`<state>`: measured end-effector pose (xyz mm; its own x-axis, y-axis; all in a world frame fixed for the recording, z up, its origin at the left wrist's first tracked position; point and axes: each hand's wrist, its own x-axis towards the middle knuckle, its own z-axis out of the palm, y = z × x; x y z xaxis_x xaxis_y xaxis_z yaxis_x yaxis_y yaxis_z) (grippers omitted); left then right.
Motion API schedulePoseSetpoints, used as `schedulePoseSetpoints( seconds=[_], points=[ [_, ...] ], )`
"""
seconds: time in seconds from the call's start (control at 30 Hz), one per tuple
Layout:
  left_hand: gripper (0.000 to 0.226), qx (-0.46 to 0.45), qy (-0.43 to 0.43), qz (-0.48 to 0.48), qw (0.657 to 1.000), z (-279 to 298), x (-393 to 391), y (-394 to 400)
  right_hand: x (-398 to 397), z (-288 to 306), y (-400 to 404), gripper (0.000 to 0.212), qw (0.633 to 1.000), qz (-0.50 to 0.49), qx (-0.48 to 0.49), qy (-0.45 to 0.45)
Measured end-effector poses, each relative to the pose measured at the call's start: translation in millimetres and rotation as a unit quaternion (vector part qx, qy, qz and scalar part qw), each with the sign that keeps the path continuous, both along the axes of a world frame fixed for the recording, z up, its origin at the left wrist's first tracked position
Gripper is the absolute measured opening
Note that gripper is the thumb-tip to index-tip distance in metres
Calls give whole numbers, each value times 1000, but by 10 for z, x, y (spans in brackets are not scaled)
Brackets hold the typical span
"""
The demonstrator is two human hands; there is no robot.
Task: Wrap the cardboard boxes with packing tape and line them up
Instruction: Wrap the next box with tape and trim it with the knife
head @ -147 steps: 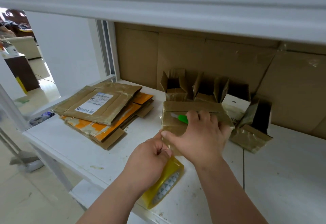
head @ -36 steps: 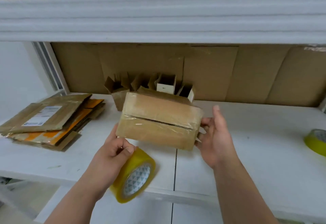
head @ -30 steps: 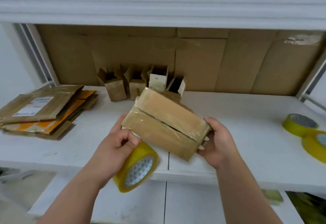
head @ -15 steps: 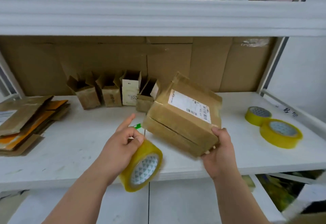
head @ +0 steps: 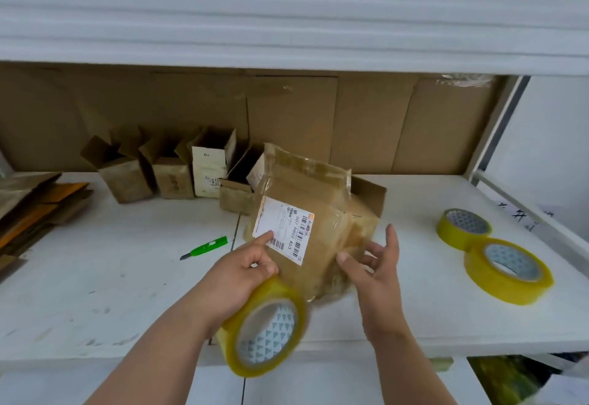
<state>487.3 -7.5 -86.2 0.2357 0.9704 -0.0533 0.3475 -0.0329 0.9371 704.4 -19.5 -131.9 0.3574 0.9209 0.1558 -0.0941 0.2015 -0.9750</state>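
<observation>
Left hand [head: 242,272] grips glossy yellow tape roll [head: 266,329], forefinger touching taped cardboard box [head: 322,213]; right hand [head: 374,264] open at 3 o'clock, contact unclear.

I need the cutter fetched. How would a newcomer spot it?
On the white shelf, look left of the taped box that stands in the middle. The cutter lies flat there alone, slim and bright green, unlike the brown cardboard around it.
</observation>
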Motion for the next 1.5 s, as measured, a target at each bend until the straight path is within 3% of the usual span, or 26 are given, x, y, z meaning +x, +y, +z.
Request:
schedulePoseSetpoints(
  seconds=[0.1, 0.23, 0.37, 0.53, 0.73, 1.0, 1.27, 1.4, 1.5],
  points=[
    [17, -11, -1, 1, 1000, -6, 9, 74, 70, 13, 108, 81, 999, 24, -1, -27],
    [20, -20, -17, 24, 999, -1, -4, 117, 42, 100, 250, 84, 998, -9, -7, -68],
    [22, -51, -66, 37, 996, 18, -35, 143, -41, 115, 449, 88, 983, -62, -15, -174],
    [24, -76, -86, 41, 993, 41, 58, 211, -132, -74, 607, 58, 953, -36, -65, -294],
    [23, -67, -78, 85, 991, -24, 112, 420, -33, -117, 862, 47, 944, -6, -105, -311],
    [31, -71, -71, 64, 993, 36, 291, 761, -21, -65, 1252, 46, 945, 8, -134, -299],
    [12, -69, -39, 86, 993, 77, 299, 1152, -108, 104, 1677, 47, 930, 65, -155, -328],
    [11, -75, -31, 100, 992, 85, 215, 1339, -245, 161, 1808, 53, 945, 108, -179, -250],
    [13, -79, -32, 114, 990, 69, 145, 1457, -325, 110, 1863, 53, 944, 116, -185, -245]
  ],
)
